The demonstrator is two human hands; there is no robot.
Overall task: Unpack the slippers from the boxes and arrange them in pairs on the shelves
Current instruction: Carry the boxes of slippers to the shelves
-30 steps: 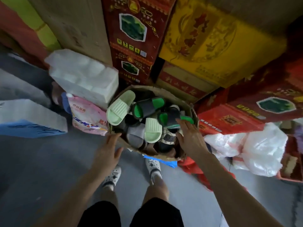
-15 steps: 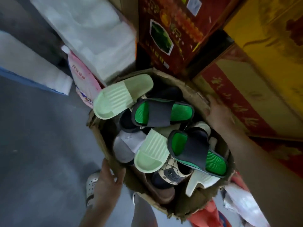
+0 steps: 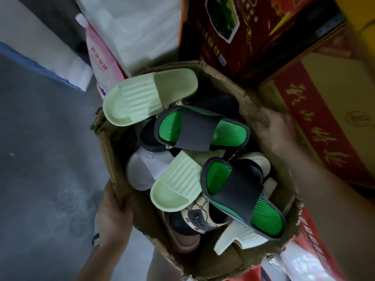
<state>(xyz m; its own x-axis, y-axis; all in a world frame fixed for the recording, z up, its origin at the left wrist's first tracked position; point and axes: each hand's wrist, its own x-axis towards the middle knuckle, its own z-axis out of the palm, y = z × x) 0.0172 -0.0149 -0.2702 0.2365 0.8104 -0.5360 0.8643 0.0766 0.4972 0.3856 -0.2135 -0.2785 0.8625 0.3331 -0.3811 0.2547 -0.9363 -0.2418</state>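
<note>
A downward view from the head onto an open box of slippers, held at both sides.

At far left lies grey floor [image 3: 40, 179], with a blue-and-white pack [image 3: 40, 49] along its upper edge. The left hand [image 3: 113, 216] holds the near-left rim of the cardboard box [image 3: 105, 151], its grip curled over the edge with the thumb inside.

The slippers are all in the box, jumbled and unpaired. A pale green slipper [image 3: 142, 96] lies on top at the far-left corner, its toe sticking out past the rim. Below it are a grey slipper [image 3: 142, 169] and a second pale green slipper [image 3: 178, 183]. Two black slippers with green soles [image 3: 203, 128] lie across the middle and right. Under them are a beige patterned slipper [image 3: 198, 216], a brown one [image 3: 182, 238] and a white one [image 3: 239, 236].

The right hand [image 3: 274, 128] holds the far-right rim, its grip bent over the cardboard.

Likely risks: the rim looks soft and torn, so it may rip or fold under the grip if the box is lifted by its edges. The overhanging green slipper would probably slide out if the box tilts left.

A pink packet [image 3: 101, 61] and a white wrapped bundle [image 3: 138, 27] crowd the far-left side. Red printed cartons [image 3: 243, 33] stand just behind, and a red-and-tan carton [image 3: 324, 118] sits close beside the right hand, leaving little room. No shelves are in view.
</note>
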